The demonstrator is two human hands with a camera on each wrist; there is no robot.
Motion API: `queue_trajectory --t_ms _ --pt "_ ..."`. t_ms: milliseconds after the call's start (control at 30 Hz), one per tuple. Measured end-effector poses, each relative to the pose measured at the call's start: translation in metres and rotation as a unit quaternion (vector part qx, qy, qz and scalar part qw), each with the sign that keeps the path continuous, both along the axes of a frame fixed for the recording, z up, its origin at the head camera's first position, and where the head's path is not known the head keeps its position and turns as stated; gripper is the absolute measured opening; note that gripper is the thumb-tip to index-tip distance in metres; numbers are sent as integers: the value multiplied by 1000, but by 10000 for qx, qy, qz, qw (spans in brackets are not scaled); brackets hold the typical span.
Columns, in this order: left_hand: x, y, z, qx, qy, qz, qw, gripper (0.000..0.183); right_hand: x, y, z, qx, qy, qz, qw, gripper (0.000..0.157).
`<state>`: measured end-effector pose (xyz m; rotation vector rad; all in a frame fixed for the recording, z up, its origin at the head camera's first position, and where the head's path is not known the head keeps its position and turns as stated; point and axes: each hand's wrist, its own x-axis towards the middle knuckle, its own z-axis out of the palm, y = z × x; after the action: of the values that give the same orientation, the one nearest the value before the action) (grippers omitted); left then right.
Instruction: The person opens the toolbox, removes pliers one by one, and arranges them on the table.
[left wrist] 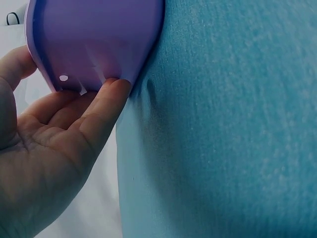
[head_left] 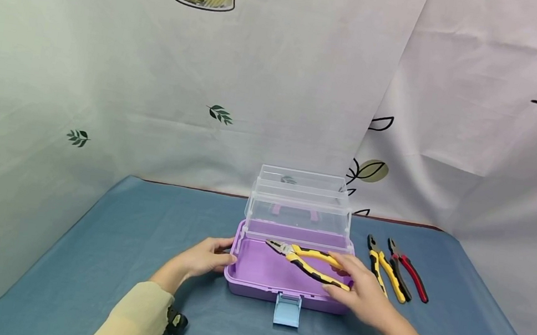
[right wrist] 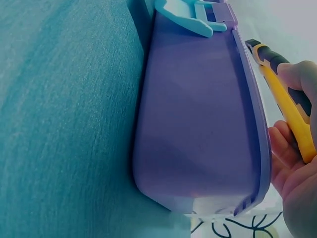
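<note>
In the head view a purple toolbox (head_left: 261,267) stands on the table with its clear lid (head_left: 301,199) raised at the back. My left hand (head_left: 207,258) holds its left end, thumb at the rim; the left wrist view shows several fingers (left wrist: 111,101) against the outer end wall. Yellow-and-black combination pliers (head_left: 302,258) are in my right hand (head_left: 364,291), which grips them by the handles. Their head points left, over the box's inside. From the right wrist, the pliers (right wrist: 282,91) show above the box's rim.
A light-blue latch (head_left: 287,310) hangs down at the toolbox's front. Right of the box lie another pair of yellow-and-black pliers (head_left: 374,259) and red-and-black pliers (head_left: 413,277). A blue cloth (head_left: 85,268) covers the table, and a printed white curtain (head_left: 284,80) hangs behind.
</note>
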<state>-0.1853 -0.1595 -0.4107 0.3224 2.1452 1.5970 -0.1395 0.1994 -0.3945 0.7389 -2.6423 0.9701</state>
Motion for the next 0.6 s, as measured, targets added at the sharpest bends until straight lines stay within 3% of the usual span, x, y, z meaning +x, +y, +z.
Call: queue_trajectory --t_ms 300,600 --pt "0 0 0 -1 -29 15 10000 64 -1 8 -3 -96 187 -68 9998 55" --pt "1 0 0 -73 -3 52 10000 65 4 14 1 40 -161 -689 9975 58"
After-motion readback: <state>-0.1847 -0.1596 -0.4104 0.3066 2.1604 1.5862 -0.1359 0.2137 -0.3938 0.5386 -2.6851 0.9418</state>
